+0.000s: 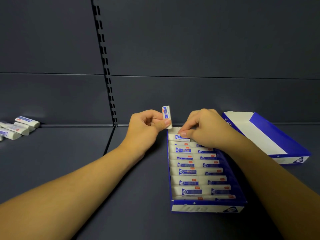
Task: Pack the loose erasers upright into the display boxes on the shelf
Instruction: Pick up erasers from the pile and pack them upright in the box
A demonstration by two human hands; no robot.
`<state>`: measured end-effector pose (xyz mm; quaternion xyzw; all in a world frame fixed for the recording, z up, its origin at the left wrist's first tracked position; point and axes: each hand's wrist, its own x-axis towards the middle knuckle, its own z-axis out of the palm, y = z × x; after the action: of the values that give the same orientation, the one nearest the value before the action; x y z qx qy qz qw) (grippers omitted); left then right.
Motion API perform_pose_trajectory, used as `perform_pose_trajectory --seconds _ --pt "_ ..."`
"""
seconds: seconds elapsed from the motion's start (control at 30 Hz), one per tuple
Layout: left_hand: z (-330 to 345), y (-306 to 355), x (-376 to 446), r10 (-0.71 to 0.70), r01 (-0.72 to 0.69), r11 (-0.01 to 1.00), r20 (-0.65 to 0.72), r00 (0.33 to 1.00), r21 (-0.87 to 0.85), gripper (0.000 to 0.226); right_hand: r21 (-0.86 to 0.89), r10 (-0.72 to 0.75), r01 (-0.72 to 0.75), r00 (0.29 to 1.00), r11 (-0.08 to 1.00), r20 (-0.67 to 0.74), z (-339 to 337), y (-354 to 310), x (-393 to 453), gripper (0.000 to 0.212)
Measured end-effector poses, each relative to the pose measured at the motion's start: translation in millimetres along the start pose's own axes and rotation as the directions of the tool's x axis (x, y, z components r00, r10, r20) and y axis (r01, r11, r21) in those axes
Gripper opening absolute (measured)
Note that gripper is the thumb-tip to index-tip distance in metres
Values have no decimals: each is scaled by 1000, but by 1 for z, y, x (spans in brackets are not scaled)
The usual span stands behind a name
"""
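**Last slot at the far end of the near display box**

The near display box [206, 207] lies on the dark shelf [138, 187], packed with 2 columns of erasers standing on edge. Just beyond its far left corner, the left hand [145, 127] pinches a single eraser [167, 116] upright between thumb and forefinger, other fingers curled. The right hand [206, 129] rests over the box's far end, thumb and fingers closed on the rearmost eraser [180, 137] in the left column, apparently pressing it forward.

To do this well, I'd keep that row pushed toward the box's near wall so a gap opens against the far wall, then lower the held eraser straight down, label facing forward.

The right hand covers the far right rows, so how much room remains there cannot be told. Beyond the box's right side lies a second box [265, 135], seemingly empty. Far to the box's left, loose erasers [19, 127] run off the frame edge; their count is unclear.
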<state>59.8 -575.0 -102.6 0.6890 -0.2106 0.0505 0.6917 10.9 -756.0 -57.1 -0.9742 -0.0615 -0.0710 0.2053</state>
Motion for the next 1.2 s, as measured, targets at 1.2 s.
perform_pose_trajectory --seconds 1.2 --pt "9 21 -5 282 -338 834 191 940 436 18 436 24 90 968 895 -249 -27 5 -18 12"
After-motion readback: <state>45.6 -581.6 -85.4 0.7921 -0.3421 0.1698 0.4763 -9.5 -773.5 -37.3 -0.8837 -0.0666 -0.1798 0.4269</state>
